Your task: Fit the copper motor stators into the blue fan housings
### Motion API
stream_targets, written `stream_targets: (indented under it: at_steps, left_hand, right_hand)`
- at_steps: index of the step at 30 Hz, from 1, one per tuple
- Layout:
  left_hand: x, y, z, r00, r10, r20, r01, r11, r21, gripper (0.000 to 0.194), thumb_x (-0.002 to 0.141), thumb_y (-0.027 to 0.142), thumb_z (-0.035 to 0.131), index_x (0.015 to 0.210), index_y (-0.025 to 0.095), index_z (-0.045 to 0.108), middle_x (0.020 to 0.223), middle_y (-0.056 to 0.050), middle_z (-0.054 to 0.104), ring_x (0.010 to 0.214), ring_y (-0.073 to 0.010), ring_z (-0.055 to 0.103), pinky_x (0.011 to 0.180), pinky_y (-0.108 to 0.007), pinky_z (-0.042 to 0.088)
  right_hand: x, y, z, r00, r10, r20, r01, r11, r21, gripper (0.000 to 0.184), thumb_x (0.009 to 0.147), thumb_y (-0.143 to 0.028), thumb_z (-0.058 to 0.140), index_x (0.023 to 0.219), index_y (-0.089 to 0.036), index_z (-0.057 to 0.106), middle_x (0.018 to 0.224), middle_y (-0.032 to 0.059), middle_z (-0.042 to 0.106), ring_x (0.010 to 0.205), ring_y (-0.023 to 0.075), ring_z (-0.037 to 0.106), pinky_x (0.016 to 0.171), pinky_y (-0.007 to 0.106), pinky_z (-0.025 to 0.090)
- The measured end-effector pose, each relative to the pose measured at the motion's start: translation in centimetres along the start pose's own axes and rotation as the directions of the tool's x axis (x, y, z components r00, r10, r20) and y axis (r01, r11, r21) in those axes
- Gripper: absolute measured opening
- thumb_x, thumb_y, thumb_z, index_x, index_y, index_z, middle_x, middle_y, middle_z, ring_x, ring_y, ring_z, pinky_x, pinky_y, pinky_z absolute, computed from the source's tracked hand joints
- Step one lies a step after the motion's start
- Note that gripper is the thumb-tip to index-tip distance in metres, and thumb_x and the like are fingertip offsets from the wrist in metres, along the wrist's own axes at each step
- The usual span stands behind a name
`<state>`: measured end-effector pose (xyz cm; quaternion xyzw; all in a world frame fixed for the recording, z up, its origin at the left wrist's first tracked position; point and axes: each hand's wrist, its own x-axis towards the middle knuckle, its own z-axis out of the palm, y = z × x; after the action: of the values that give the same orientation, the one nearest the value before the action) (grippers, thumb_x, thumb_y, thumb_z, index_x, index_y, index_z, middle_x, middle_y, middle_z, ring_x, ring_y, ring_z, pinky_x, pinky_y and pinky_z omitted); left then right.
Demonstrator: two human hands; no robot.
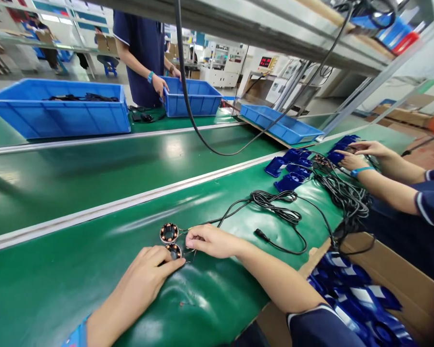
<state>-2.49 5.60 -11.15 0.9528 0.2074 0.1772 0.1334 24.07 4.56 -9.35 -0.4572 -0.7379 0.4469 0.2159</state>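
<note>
Two small round coil parts with copper windings lie on the green mat in front of me. My left hand rests flat, fingertips pressed on the nearer coil part. The farther coil part lies just beyond it, untouched. My right hand is curled, fingers pinched on thin wires beside the coils. A coiled black cable with a plug runs from there to the right.
A co-worker's hands on my right handle blue plastic parts and black cables. A cardboard box of blue parts stands at lower right. Blue bins and a standing person lie beyond the conveyor belt.
</note>
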Motion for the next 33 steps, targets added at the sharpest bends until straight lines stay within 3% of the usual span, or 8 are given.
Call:
stream_targets:
  at_steps: [5, 10, 14, 16, 20, 25, 29, 33]
  left_hand:
    - [-0.3, 0.0, -0.5, 1.000, 0.002, 0.019, -0.001, 0.999, -0.055, 0.032, 0.106, 0.026, 0.046, 0.130, 0.035, 0.064, 0.107, 0.001, 0.068, 0.103, -0.0150, 0.062, 0.090, -0.029, 0.045]
    - [1.1, -0.7, -1.7, 0.982, 0.012, -0.186, -0.016, 1.000, -0.021, 0.028, 0.101, 0.022, 0.059, 0.129, 0.026, 0.062, 0.121, -0.002, 0.068, 0.114, -0.0165, 0.060, 0.102, -0.031, 0.042]
    - [3.5, -2.0, -2.0, 0.987, 0.049, -0.156, -0.033, 0.994, 0.102, 0.026, 0.102, 0.019, 0.056, 0.127, 0.019, 0.062, 0.122, -0.004, 0.069, 0.109, -0.0178, 0.062, 0.100, -0.034, 0.041]
    - [4.3, -2.5, -2.0, 0.992, 0.066, -0.108, -0.053, 0.991, 0.120, 0.022, 0.103, 0.020, 0.053, 0.122, 0.020, 0.065, 0.119, -0.002, 0.070, 0.103, -0.0172, 0.063, 0.096, -0.033, 0.043]
    - [4.6, -3.1, -1.8, 0.996, 0.045, -0.080, -0.038, 0.995, 0.090, 0.027, 0.104, 0.020, 0.049, 0.120, 0.026, 0.069, 0.117, 0.000, 0.069, 0.099, -0.0161, 0.063, 0.088, -0.029, 0.048]
    - [4.4, -3.4, -1.9, 0.998, 0.020, -0.059, -0.017, 0.998, 0.058, 0.032, 0.103, 0.019, 0.046, 0.119, 0.031, 0.072, 0.111, 0.000, 0.070, 0.087, -0.0141, 0.062, 0.077, -0.025, 0.050]
    - [4.4, -3.3, -1.8, 0.998, 0.007, -0.068, -0.002, 0.998, 0.068, 0.030, 0.104, 0.019, 0.046, 0.121, 0.028, 0.070, 0.112, -0.001, 0.070, 0.089, -0.0151, 0.063, 0.079, -0.027, 0.050]
    - [3.7, -2.7, -1.8, 0.984, -0.040, -0.175, 0.052, 0.996, 0.066, 0.024, 0.103, 0.023, 0.054, 0.124, 0.026, 0.065, 0.118, -0.003, 0.069, 0.105, -0.0183, 0.064, 0.091, -0.032, 0.049]
  right_hand:
    - [-0.6, 0.0, 0.3, 0.990, 0.009, -0.141, 0.005, 0.995, 0.096, 0.020, 0.100, -0.032, 0.061, 0.092, -0.016, 0.070, 0.081, -0.0008, 0.066, 0.069, 0.0107, 0.056, 0.067, 0.021, 0.043]
    - [0.3, -0.6, -1.8, 0.897, -0.179, -0.403, 0.159, 0.984, -0.083, 0.018, 0.101, -0.030, 0.060, 0.102, -0.017, 0.072, 0.098, 0.0044, 0.070, 0.091, 0.0156, 0.064, 0.087, 0.026, 0.048]
    - [2.7, 0.0, -3.7, 0.991, -0.091, -0.099, 0.076, 0.986, -0.146, 0.028, 0.106, -0.029, 0.051, 0.096, -0.016, 0.073, 0.097, 0.0046, 0.074, 0.092, 0.0166, 0.068, 0.084, 0.026, 0.047]
    - [3.6, 0.5, -4.0, 0.998, -0.047, 0.039, 0.050, 0.995, -0.082, 0.030, 0.106, -0.029, 0.051, 0.093, -0.015, 0.074, 0.091, 0.0032, 0.075, 0.087, 0.0154, 0.069, 0.079, 0.024, 0.047]
    - [4.3, 1.8, -3.4, 0.993, 0.030, 0.114, -0.050, 0.983, 0.175, 0.012, 0.096, -0.017, 0.061, 0.088, -0.014, 0.071, 0.080, -0.0007, 0.070, 0.073, 0.0112, 0.065, 0.069, 0.021, 0.047]
    - [4.7, 3.2, -1.7, 0.989, 0.148, 0.021, -0.135, 0.824, 0.550, 0.020, 0.101, -0.021, 0.053, 0.085, -0.014, 0.061, 0.082, 0.0018, 0.067, 0.070, 0.0099, 0.061, 0.065, 0.020, 0.048]
    - [4.8, 3.8, -1.3, 0.986, 0.167, -0.020, -0.127, 0.816, 0.564, 0.021, 0.104, -0.027, 0.051, 0.090, -0.014, 0.061, 0.078, 0.0024, 0.067, 0.065, 0.0101, 0.059, 0.066, 0.022, 0.047]
    - [4.3, 3.4, -2.5, 0.985, 0.073, -0.156, 0.023, 0.841, 0.540, 0.034, 0.099, -0.047, 0.062, 0.105, -0.015, 0.068, 0.100, 0.0080, 0.072, 0.091, 0.0158, 0.067, 0.089, 0.030, 0.051]
